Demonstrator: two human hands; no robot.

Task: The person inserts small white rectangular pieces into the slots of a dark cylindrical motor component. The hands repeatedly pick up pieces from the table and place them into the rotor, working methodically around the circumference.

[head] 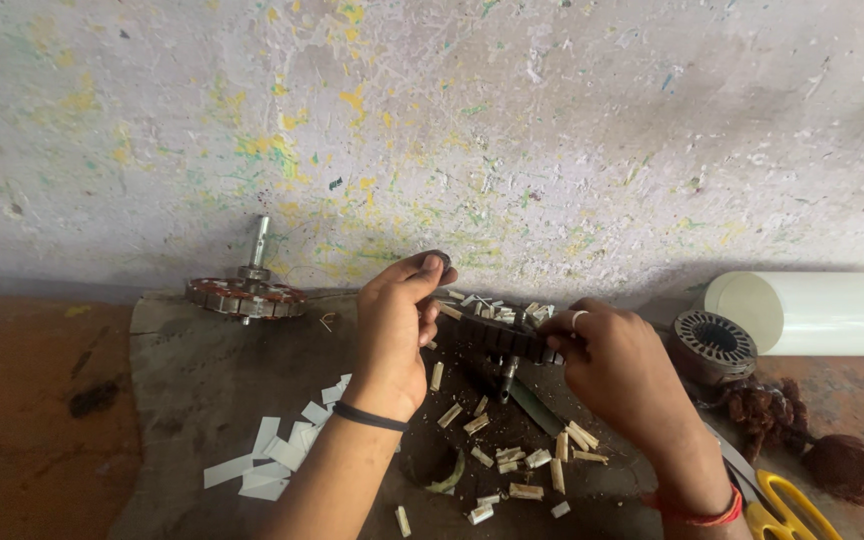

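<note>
Two hands are closed on one dark, ring-shaped motor stator (497, 338), held just above a worn mat (202, 380) at mid-frame, near the paint-flecked wall (552, 130). The left hand (392, 335) is curled w/ thumb & forefinger pinched shut at the stator's upper left rim; whether something small is nipped between them cannot be told. The right hand (607, 365), a ring on one finger, is clamped around the right rim, fingers wrapped narrow.

Handling, as judged: the stator is taken to be a stack of steel laminations, so stiff, fairly heavy for its size, not fragile in the core. Slot edges are likely sharp, & any thin liners in the slots would be soft & easily torn. The outer rim is reckoned the safest hold, approx. as gripped now; the short shaft (508, 378) seen hanging below it is a second option. Grease or dust could make it slippery, though that cannot be seen.

Scattered under the hands are pale cut slips (512, 460), w/ wider white strips (272, 455) to the left. A second wound stator on a shaft (247, 295) stands by the wall at left. At right are seen a grey ring core (717, 345), a white tube (812, 312), copper wire clumps (852, 465) & yellow-handled scissors (787, 505).
</note>
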